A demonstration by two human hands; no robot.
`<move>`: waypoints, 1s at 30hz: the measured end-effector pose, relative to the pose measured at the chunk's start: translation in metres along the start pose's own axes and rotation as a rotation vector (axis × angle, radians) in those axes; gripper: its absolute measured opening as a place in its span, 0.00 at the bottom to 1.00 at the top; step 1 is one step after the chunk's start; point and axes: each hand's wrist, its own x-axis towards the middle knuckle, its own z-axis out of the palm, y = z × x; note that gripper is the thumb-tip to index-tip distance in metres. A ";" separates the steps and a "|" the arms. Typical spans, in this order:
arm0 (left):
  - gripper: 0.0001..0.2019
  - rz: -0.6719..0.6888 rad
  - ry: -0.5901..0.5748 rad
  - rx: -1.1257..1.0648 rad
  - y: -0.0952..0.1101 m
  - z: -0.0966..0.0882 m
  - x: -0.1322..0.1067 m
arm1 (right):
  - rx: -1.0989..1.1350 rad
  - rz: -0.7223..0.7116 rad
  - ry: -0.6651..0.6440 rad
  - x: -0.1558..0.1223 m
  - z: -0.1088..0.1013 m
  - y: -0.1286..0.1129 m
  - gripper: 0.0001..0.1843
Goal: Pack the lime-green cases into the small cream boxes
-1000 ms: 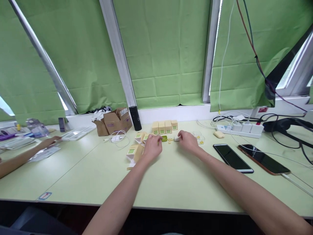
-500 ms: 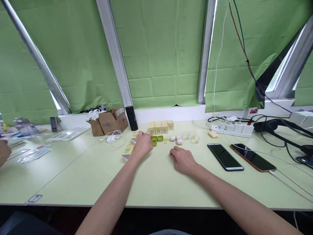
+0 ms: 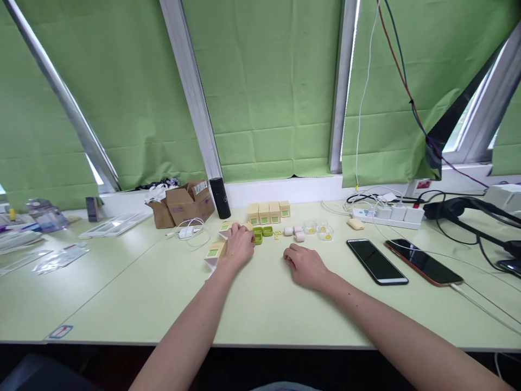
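Observation:
My left hand (image 3: 238, 247) rests on the pale green table (image 3: 122, 293), fingers curled beside small green cases (image 3: 262, 233) and over open cream boxes (image 3: 215, 253) with green labels. What its fingers hold, if anything, is hidden. My right hand (image 3: 304, 265) lies loosely closed on the table, apart from the small white and pink pieces (image 3: 293, 233) and clear lids (image 3: 317, 228) beyond it. A row of several cream boxes (image 3: 268, 212) stands behind the green cases.
A brown carton (image 3: 183, 204), a black cylinder (image 3: 219, 198) and a white cable (image 3: 189, 231) lie at the back left. Two phones (image 3: 376, 261) and a power strip (image 3: 385, 213) with cables sit to the right. Plastic packets (image 3: 57, 258) lie far left.
My right hand drew back from the small pieces toward me and now rests on the table. My left hand shifted slightly left. The other person's hand at far left has gone from view.

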 end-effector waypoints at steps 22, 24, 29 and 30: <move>0.07 0.491 0.089 -0.253 0.060 -0.010 -0.028 | 0.450 0.047 0.210 0.006 0.017 0.024 0.27; 0.06 0.530 0.107 -0.254 0.063 -0.009 -0.030 | 0.488 0.011 0.226 0.007 0.019 0.027 0.25; 0.09 0.552 0.193 -0.315 0.068 -0.013 -0.034 | 0.577 0.009 0.296 0.007 0.016 0.032 0.21; 0.13 0.532 0.201 -0.344 0.068 -0.015 -0.034 | 0.604 0.008 0.309 0.007 0.014 0.033 0.21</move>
